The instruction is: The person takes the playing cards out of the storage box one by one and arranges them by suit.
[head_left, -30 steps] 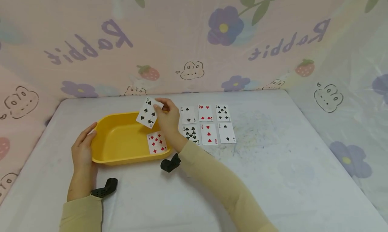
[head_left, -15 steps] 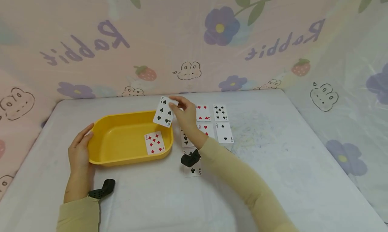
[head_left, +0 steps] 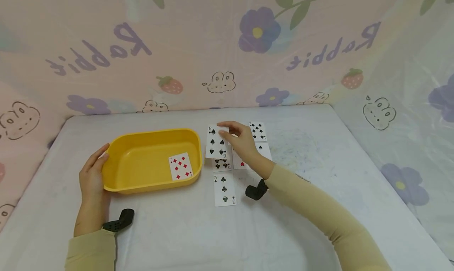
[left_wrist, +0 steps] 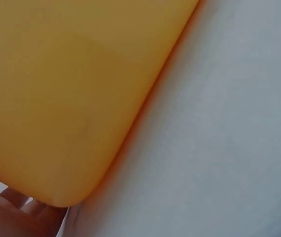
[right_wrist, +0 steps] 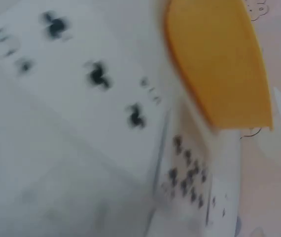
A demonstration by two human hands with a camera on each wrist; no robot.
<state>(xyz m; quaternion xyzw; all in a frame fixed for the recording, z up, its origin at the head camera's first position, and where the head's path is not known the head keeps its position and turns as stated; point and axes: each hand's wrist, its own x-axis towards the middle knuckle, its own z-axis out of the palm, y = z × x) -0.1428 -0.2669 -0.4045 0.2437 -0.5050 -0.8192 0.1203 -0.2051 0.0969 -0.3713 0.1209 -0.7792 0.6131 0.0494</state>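
Yellow tray (head_left: 142, 164) holds a seven of diamonds (head_left: 181, 166); left hand (head_left: 93, 176) rests flat on it, right hand (head_left: 242, 139) pinches a six of spades (head_left: 215, 141).

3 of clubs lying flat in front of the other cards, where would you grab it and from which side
The 3 of clubs lies flat and face up on the table, apart from the yellow tray. Its near short edge is probably best: approach from the person's side, since the 9 of clubs nearly meets its far edge. Flat as it lies, sliding or lifting that edge first should help.
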